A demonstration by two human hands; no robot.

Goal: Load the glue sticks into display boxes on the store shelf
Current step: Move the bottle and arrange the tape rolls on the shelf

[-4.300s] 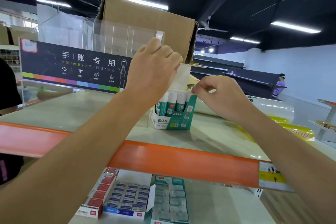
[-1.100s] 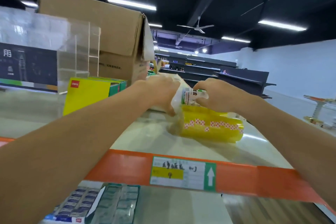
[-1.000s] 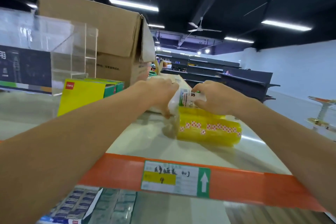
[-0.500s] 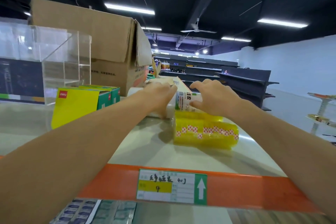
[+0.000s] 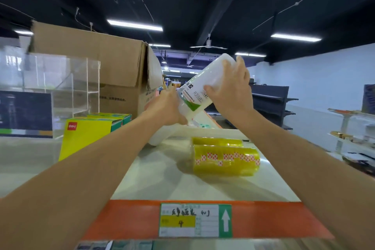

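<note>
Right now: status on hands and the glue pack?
Left hand grips white glue pack at its low end, right hand round its top. Pack tilted, above shelf. Yellow tape rolls lie below.

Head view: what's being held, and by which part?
A white plastic-wrapped glue pack with a green-and-white label, tilted. Right hand grips its upper half; left hand holds its lower end.

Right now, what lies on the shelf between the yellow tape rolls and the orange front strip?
Nothing. The head view shows the shelf top bare from the tape rolls to the orange strip; only shadow falls there.
</note>
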